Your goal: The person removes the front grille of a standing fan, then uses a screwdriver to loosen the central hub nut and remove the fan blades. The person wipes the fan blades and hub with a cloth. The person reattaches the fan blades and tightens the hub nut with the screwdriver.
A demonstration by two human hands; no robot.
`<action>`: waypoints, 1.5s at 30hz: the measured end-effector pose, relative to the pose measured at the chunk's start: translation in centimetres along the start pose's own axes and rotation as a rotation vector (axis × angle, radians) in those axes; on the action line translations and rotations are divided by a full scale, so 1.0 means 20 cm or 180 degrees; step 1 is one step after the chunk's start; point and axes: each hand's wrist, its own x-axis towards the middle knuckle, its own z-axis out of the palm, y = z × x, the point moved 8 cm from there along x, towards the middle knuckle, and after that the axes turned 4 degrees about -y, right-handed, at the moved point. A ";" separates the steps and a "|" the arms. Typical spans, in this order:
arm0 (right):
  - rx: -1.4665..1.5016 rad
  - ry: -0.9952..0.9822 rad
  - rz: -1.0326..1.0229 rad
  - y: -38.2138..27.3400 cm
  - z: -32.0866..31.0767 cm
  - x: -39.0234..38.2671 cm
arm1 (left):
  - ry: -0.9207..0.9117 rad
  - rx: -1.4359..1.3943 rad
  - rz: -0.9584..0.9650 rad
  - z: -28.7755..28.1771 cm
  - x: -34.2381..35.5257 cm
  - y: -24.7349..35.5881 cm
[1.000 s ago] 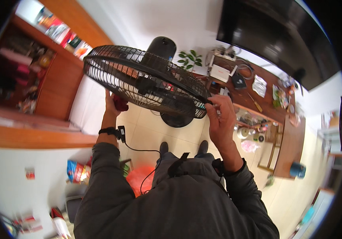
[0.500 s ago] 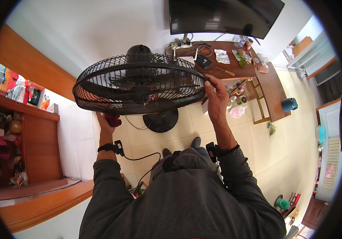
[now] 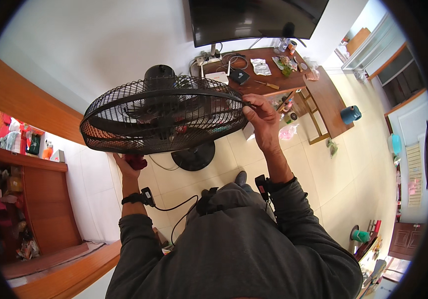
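A black standing fan (image 3: 161, 93) is in front of me, its wire cage tipped so I see it nearly edge-on. Its round black base (image 3: 194, 157) rests on the tiled floor. With thumb and fingers, my right hand (image 3: 264, 119) pinches the right edge of the cage rim. Under the left side of the cage, my left hand (image 3: 128, 167) is closed around a dark red bundle (image 3: 136, 161), which looks like cloth; the cage hides some of those fingers. Black straps with small devices sit on both wrists.
A brown desk (image 3: 253, 60) behind the fan carries a router, foil packets and a screwdriver (image 3: 267, 85). Above it hangs a large dark screen (image 3: 253, 20). A wooden bench with a blue container (image 3: 351, 114) stands to the right. A cable (image 3: 184, 204) runs from my left wrist.
The whole view has shifted, with the room and desk sliding left. The fan cage sits a little lower and further left in view. Both hands keep their places on it.
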 end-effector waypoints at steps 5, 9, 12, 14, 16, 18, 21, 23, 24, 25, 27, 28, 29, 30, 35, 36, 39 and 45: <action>0.0239 -0.0023 0.0037 0.00 0.01 -0.03 | 0.0150 0.0035 0.0038 0.00 0.03 0.01; 0.0087 0.0242 0.0126 0.03 -0.01 -0.06 | 0.0125 -0.0027 0.0015 0.01 0.03 0.00; 0.0306 0.0277 0.0137 0.07 -0.02 -0.06 | -0.0010 0.0024 0.0063 0.04 0.02 0.03; 0.0570 0.0319 0.0204 0.11 -0.03 -0.05 | -0.0074 0.0101 0.0088 0.06 0.01 0.03; 0.0872 0.0363 0.0284 0.14 -0.03 -0.02 | 0.0071 0.0191 0.0165 0.06 0.00 0.04; 0.0753 0.0287 0.0165 0.10 -0.02 0.01 | 0.0225 -0.0026 0.0071 0.05 -0.01 0.01; -0.0567 0.0031 0.0106 -0.04 0.02 0.05 | 0.0129 -0.0008 0.0031 0.04 -0.01 0.01; -0.1462 -0.0104 -0.0005 -0.17 0.08 0.06 | 0.0069 -0.0044 0.0077 0.03 0.00 0.01; -0.1725 -0.0142 -0.0140 -0.23 0.12 0.07 | 0.0180 -0.0039 0.0099 0.00 0.00 0.00; -0.1823 -0.0204 -0.0139 -0.28 0.15 0.07 | 0.0208 -0.0034 0.0123 -0.01 0.00 0.00; -0.1857 -0.0320 -0.0167 -0.35 0.22 0.10 | 0.0040 -0.0218 0.0207 0.01 0.00 0.00; -0.1753 -0.0351 -0.0179 -0.37 0.26 0.11 | 0.0093 -0.0266 0.0156 0.01 0.00 -0.01; -0.1754 -0.0345 -0.0188 -0.39 0.30 0.13 | 0.0115 -0.0284 0.0155 0.01 -0.01 -0.01; -0.1727 -0.0356 -0.0199 -0.41 0.33 0.14 | 0.0004 -0.0241 0.0139 0.03 -0.01 -0.01; -0.2012 -0.0232 -0.0410 -0.49 0.48 0.17 | 0.0183 -0.0234 0.0068 0.03 0.00 -0.03; -0.2007 -0.0271 -0.0412 -0.50 0.50 0.19 | 0.0342 -0.0251 -0.0008 0.00 -0.01 -0.04; -0.1542 -0.0540 0.0310 -0.45 0.53 0.26 | 0.0368 -0.0223 -0.0001 -0.02 0.00 -0.04; -0.1405 -0.1034 0.0641 -0.42 0.53 0.31 | 0.0397 -0.0287 -0.0130 -0.05 0.02 -0.07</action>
